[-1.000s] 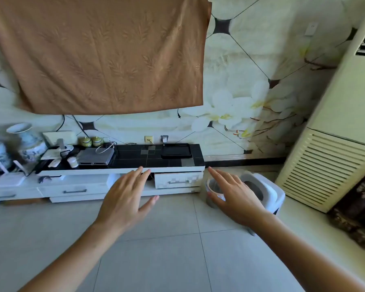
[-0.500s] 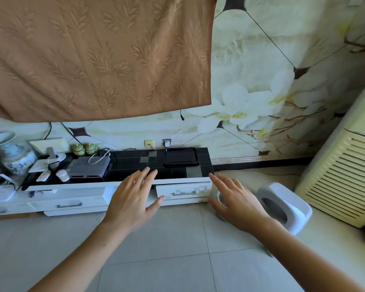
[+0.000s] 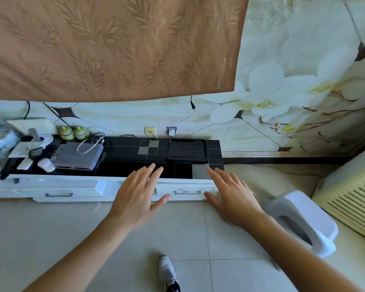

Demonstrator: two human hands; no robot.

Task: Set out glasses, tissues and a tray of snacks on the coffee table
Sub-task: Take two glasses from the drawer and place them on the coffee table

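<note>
Tray (image 3: 186,151) first: a black rectangular one lies flat on the dark tiled top of the low white cabinet (image 3: 122,165), at the right end and pushed toward the back edge by the wall. Its long axis runs left to right, along the cabinet, so its two short ends face outward toward either side. Nothing appears to be on it. Both hands reach toward it with the fingers straight and spread, gripping nothing. The left hand (image 3: 135,199) hangs over the cabinet's front edge, its fingertips a little to the left of the tray's near left corner. The right hand (image 3: 233,197) hangs by the cabinet's front right corner, its fingertips just short of the tray's near right corner. The tray therefore lies straight ahead of and between the two hands, and neither touches it; the right looks slightly nearer. A two-handed lift by the short ends seems the likely move, judging from the spacing. A grey set-top box (image 3: 78,154) and a white cup (image 3: 46,165) sit toward the left end, well apart from the tray.
</note>
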